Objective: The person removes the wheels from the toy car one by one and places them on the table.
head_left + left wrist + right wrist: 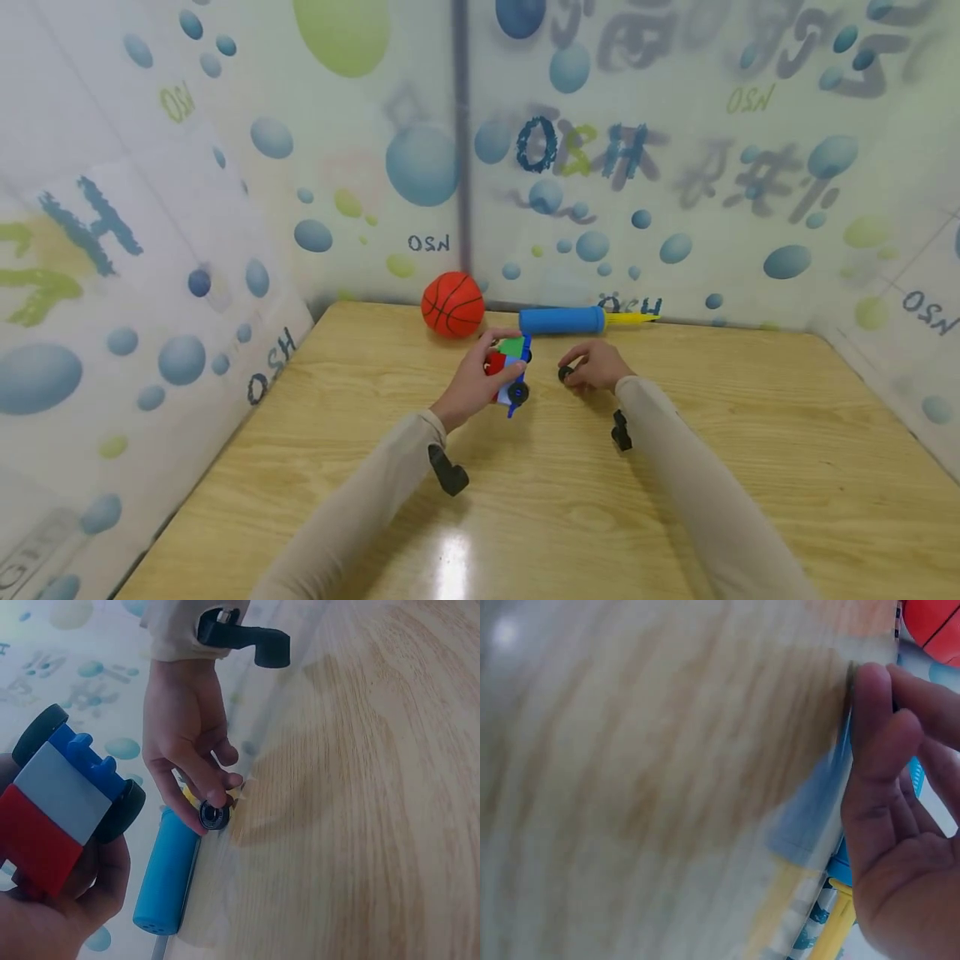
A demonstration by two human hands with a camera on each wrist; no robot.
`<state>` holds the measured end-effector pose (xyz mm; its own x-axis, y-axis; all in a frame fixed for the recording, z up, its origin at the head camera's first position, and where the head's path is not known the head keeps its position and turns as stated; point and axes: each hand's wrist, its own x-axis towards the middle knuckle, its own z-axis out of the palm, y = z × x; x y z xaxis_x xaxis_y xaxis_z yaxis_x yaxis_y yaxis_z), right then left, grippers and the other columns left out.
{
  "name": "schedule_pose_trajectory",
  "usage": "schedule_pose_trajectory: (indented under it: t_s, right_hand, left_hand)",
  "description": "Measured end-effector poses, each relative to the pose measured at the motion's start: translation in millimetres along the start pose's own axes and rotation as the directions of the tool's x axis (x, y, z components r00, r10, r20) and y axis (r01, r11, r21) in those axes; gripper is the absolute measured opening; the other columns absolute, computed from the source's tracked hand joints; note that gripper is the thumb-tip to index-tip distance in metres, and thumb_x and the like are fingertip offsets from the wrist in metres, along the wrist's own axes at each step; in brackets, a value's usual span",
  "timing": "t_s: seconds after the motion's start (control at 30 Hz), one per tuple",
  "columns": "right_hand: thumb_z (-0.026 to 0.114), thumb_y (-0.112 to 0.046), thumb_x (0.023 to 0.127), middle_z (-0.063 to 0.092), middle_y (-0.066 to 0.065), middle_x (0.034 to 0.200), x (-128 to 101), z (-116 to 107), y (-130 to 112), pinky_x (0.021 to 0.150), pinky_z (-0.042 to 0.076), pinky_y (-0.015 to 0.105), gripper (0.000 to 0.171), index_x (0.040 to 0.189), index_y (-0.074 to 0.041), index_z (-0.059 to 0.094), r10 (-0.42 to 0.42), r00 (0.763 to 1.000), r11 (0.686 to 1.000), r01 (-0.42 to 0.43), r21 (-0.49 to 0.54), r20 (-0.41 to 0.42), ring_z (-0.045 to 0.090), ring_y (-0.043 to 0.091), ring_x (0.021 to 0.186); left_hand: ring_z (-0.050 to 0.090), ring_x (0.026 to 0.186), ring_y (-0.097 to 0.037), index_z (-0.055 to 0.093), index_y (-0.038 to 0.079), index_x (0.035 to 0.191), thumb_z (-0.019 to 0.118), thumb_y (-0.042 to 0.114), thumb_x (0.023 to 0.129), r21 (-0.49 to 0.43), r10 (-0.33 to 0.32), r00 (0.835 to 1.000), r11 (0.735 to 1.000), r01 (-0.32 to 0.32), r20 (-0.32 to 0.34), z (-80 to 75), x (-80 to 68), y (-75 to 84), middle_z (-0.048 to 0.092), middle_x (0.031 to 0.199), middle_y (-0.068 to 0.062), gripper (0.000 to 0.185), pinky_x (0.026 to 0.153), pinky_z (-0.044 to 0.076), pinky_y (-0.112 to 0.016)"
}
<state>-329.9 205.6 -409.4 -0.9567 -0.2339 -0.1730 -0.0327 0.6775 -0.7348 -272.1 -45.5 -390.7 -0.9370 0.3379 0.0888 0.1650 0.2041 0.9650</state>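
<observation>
My left hand (pixel 471 385) grips a toy car (pixel 512 347) built of red, green and pale blue blocks on a blue base. In the left wrist view, black wheels stand on both sides of the car's blue base (pixel 88 765). To the right of it, my right hand (pixel 597 365) pinches a small black wheel (pixel 566 375) between thumb and fingers, close over the table. The wheel (pixel 214 816) shows its round face with a hub in the left wrist view. Fingers mostly hide it in the right wrist view.
A red basketball (pixel 453 305) sits at the back of the wooden table (pixel 540 508). Beside it lies a blue hand pump (pixel 562 320) with a yellow nozzle (pixel 630 317), along the back edge. Walls printed with bubbles (pixel 422 167) enclose the table at the back and sides.
</observation>
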Motion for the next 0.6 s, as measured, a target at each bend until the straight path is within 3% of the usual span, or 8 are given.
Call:
schedule_pose_trajectory:
  t_s: [0.3, 0.6]
  right_hand:
    - [0.077, -0.016, 0.087, 0.077, 0.016, 0.105, 4.5, -3.8, -1.5, 0.065, 0.052, 0.025, 0.033, 0.118, -0.006, 0.074, -0.034, 0.999, 0.977, 0.029, -0.211, -0.019, 0.066, 0.014, 0.072]
    - [0.075, -0.022, 0.090, 0.071, 0.016, 0.123, 4.8, -1.4, 1.2, 0.072, 0.051, 0.029, 0.036, 0.125, -0.011, 0.072, -0.028, 0.999, 0.977, 0.021, -0.212, -0.030, 0.065, 0.023, 0.093]
  left_hand:
    - [0.060, 0.108, -0.027, 0.047, 0.032, 0.143, 0.065, 0.030, 0.099, -0.004, -0.003, 1.000, 1.000, 0.003, -0.001, 1.1, -0.5, 1.6, 0.056, 0.132, -0.016, 0.048, 0.079, 0.059, -0.035]
    - [0.061, 0.108, -0.026, 0.045, 0.032, 0.146, 0.065, 0.032, 0.098, -0.011, -0.014, 1.000, 1.000, 0.014, 0.008, 4.0, -0.1, 2.3, 0.053, 0.138, -0.018, 0.051, 0.080, 0.057, -0.034]
